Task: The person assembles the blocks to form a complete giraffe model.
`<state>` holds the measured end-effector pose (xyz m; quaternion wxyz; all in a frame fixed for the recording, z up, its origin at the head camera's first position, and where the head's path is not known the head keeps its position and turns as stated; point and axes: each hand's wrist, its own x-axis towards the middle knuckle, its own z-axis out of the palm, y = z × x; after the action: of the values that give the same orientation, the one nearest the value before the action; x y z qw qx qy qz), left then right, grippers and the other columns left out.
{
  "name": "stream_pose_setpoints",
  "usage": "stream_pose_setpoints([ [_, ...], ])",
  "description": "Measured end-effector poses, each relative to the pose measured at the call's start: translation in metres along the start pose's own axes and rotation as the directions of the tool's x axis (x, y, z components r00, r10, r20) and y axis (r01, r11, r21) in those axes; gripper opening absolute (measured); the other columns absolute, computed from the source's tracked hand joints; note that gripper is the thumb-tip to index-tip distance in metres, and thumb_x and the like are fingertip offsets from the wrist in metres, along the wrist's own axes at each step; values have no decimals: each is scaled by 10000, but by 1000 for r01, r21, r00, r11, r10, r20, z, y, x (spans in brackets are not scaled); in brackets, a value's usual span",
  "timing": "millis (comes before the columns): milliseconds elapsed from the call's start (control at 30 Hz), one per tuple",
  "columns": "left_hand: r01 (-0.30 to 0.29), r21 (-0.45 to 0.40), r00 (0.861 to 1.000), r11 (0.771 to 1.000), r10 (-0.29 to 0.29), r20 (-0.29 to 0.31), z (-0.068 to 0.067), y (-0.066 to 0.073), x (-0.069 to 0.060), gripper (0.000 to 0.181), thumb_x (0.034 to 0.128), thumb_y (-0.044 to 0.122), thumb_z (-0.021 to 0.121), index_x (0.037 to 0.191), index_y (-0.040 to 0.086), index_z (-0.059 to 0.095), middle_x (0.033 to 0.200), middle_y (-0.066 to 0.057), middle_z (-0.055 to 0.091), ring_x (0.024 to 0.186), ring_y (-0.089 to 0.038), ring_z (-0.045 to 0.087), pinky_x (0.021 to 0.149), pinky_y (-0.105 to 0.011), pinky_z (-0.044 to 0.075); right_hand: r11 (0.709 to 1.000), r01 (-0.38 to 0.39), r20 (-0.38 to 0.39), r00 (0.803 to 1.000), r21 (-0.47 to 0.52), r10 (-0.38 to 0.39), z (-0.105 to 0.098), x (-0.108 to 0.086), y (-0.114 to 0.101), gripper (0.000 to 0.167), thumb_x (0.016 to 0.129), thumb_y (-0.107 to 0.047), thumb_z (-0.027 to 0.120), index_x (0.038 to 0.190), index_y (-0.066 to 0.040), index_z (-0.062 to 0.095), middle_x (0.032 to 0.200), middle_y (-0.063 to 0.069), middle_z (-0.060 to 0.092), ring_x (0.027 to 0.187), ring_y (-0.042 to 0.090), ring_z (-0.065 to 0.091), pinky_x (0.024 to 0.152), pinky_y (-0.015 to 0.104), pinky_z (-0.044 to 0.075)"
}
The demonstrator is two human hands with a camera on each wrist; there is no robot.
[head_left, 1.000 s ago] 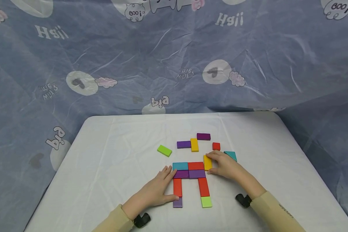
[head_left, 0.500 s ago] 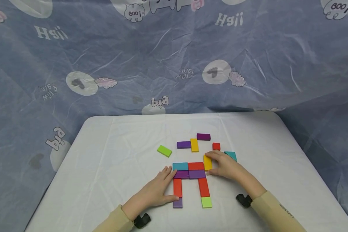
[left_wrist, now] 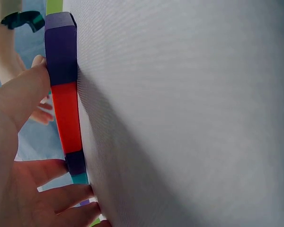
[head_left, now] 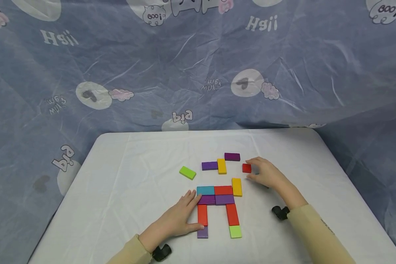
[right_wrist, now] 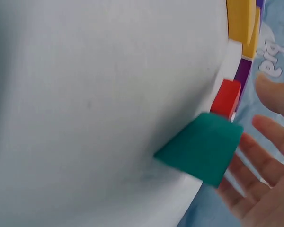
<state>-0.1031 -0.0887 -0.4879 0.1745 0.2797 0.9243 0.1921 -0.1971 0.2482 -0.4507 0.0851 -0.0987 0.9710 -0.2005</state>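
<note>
Splaying loosely, the left hand (head_left: 179, 214) touches purple blocks (head_left: 206, 200), the right hand (head_left: 266, 173), not gripping, brackets a small red block (head_left: 246, 168).

There are five purple blocks (head_left: 232, 157), four red blocks (head_left: 223, 190), two yellow blocks (head_left: 237, 187), two green blocks (head_left: 187, 172) and two teal blocks (head_left: 205, 190), which makes fifteen in total. Also there are two hands (head_left: 178, 218), two black devices (head_left: 161, 253) and one table (head_left: 135, 183).

Open cloth (head_left: 326, 190) lay outboard of my R hand (head_left: 267, 174); teal blk (right_wrist: 202, 147) sat beneath, red blk (head_left: 246, 168) at thumb-finger gap, yellow blk (head_left: 237, 187) & dk purple blk (head_left: 232, 157) inboard.
</note>
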Motion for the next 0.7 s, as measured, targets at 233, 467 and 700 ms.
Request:
stream_pose_setpoints([
  [233, -6, 0, 1000, 1000, 6, -7, 0, -2, 0, 956, 856, 629, 636, 1573, 132, 247, 1639, -123, 219, 1521, -308, 194, 1199, -475, 287, 1000, -22, 57, 998, 4, 22, -3, -7, 19, 661, 837, -258, 776, 1392, -2, 525, 1369, 268, 527, 1222, 424, 502, 1036, 610, 435],
  [467, -16, -6, 1000, 1000, 16, -10, -5, 1, 0, 941, 861, 589, 658, 1568, 114, 257, 1631, -136, 235, 1512, -326, 213, 1193, -484, 295, 999, -37, 50, 998, 23, 36, -4, -12, 23, 730, 834, -315, 781, 1425, -4, 486, 1393, 269, 504, 1207, 414, 506, 1031, 609, 441],
  [700, 2, -15, 1000, 1000, -2, 8, -2, 1, -1, 950, 858, 622, 638, 1574, 138, 244, 1638, -118, 223, 1516, -315, 203, 1187, -490, 306, 999, -22, 42, 999, 37, 21, 0, 1, 18, 732, 845, -350, 762, 1431, -12, 484, 1420, 262, 490, 1286, 431, 461, 1072, 615, 399],
])
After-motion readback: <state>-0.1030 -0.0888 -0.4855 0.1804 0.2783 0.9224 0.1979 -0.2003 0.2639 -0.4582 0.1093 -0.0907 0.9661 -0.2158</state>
